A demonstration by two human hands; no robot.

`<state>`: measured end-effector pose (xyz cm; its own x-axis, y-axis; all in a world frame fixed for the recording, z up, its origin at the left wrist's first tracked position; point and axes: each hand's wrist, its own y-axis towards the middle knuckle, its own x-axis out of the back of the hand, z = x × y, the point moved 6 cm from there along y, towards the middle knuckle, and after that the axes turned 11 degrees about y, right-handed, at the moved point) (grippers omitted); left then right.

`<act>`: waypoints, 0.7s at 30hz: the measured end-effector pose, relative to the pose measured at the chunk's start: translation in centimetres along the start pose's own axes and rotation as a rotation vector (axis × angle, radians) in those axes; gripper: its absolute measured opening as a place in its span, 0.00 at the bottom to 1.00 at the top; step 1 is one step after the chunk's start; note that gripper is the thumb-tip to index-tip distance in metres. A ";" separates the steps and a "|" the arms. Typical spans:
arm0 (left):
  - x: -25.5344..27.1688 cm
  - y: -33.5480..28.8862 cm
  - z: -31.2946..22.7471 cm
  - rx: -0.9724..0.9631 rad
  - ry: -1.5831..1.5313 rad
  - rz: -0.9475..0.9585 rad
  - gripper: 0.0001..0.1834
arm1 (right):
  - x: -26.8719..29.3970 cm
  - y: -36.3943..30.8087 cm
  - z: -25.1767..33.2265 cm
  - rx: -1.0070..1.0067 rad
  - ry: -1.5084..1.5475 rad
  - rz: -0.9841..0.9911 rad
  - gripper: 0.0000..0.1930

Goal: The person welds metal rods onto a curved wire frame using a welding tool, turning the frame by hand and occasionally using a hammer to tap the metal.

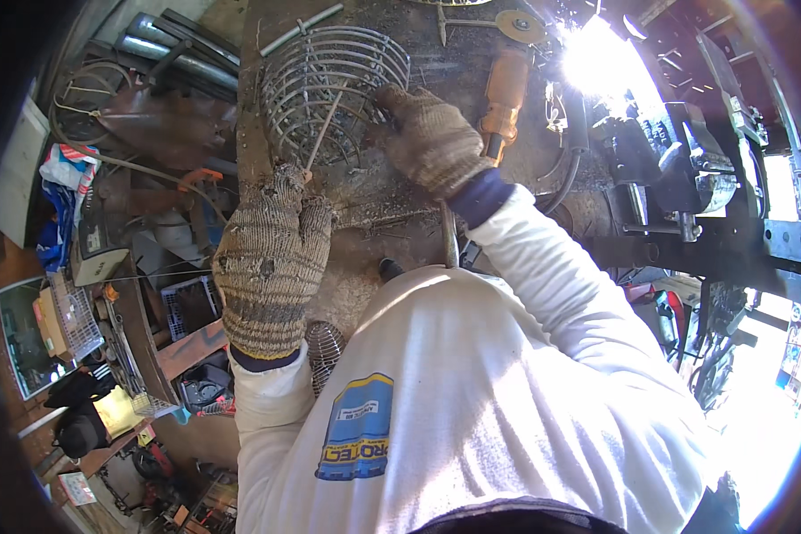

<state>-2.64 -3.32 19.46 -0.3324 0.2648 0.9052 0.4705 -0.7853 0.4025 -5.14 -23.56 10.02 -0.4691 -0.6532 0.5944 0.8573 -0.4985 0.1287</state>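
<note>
Though thin, rod (326, 127) aslant, far end rightward.

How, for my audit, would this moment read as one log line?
left hand: at thin rod; right hand: at wire cage; orange tool: on bench

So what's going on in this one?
A person wearing knit gloves works at a cluttered bench. The right hand is at the right side of a curved wire cage; its grip is hard to make out. A thin rod slants from the left hand's fingertips across the cage. An orange tool lies to the right.
</note>
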 end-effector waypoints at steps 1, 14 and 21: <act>-0.2 0.1 0.1 0.070 -0.048 0.061 0.19 | -0.1 0.0 0.2 -0.078 -0.010 0.039 0.24; -0.7 0.9 0.4 0.171 -0.155 0.185 0.18 | 15.8 -8.0 -6.7 -0.412 -0.669 -0.566 0.29; -0.8 0.5 0.7 0.105 -0.070 0.126 0.18 | 16.6 -7.0 -12.9 -0.573 -0.389 -0.349 0.30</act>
<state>-1.60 -3.49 19.06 -0.2093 0.2089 0.9553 0.5888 -0.7531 0.2937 -21.66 -38.22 8.75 -0.4927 -0.2099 0.8445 0.3800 -0.9249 -0.0082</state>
